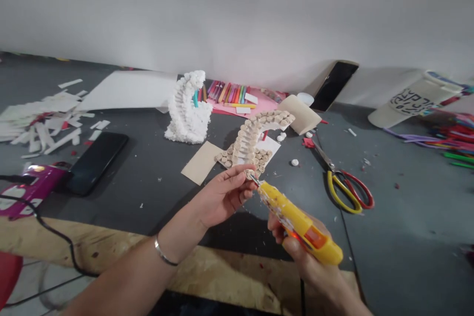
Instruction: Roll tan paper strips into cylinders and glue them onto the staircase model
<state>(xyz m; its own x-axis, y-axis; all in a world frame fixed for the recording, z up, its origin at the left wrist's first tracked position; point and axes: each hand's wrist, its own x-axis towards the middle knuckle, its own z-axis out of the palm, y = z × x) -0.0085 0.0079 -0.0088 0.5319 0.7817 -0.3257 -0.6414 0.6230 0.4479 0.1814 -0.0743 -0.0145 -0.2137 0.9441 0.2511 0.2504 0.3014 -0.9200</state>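
Single view: head-worn camera, stationed above and behind yellow glue gun (292, 215), on wearer's side of table (407, 212). Faces forward and down, past glue gun to pale wall (237, 19) beyond. Range: near glue gun; coverage includes table to either side.

We record: one black phone (98, 164) lying flat, a magenta device (46, 185) just beside it; a second phone (335, 86), leaning by the wall (237, 15); one pale cup (409, 101), dark-patterned; assorted coloured markers (230, 94) in a row; white strips (55, 142), heaped loosely, far left.
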